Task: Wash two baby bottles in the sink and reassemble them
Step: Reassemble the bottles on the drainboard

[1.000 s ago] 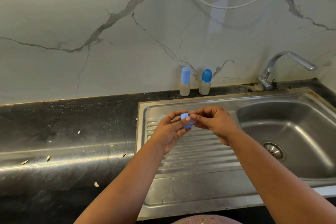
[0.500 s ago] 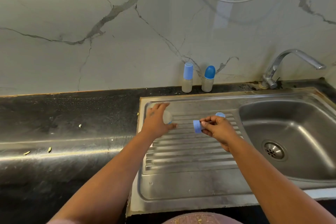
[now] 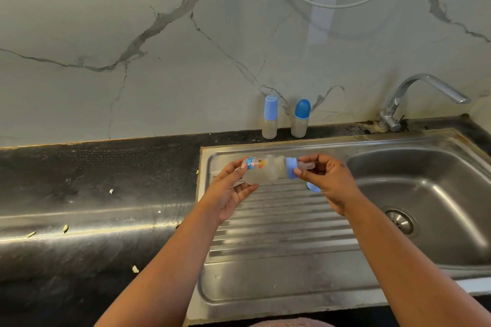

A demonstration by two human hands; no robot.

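Observation:
A clear baby bottle (image 3: 263,170) with a coloured print lies sideways in the air above the drainboard, base to the left. My left hand (image 3: 230,191) holds its base end. My right hand (image 3: 328,180) pinches the light blue collar ring (image 3: 291,168) with its clear teat (image 3: 307,165), set against the bottle's neck. A light blue cap (image 3: 313,187) lies on the drainboard, partly hidden under my right hand.
Two small capped bottles (image 3: 270,117) (image 3: 300,119) stand upright at the wall behind the steel drainboard (image 3: 279,233). The sink basin (image 3: 430,194) with its drain (image 3: 400,220) lies to the right, below the tap (image 3: 419,93). Crumbs dot the black counter (image 3: 93,194).
My left hand picked the clear bottle up off the drainboard and my right hand brought the blue collar with its teat onto the bottle's neck.

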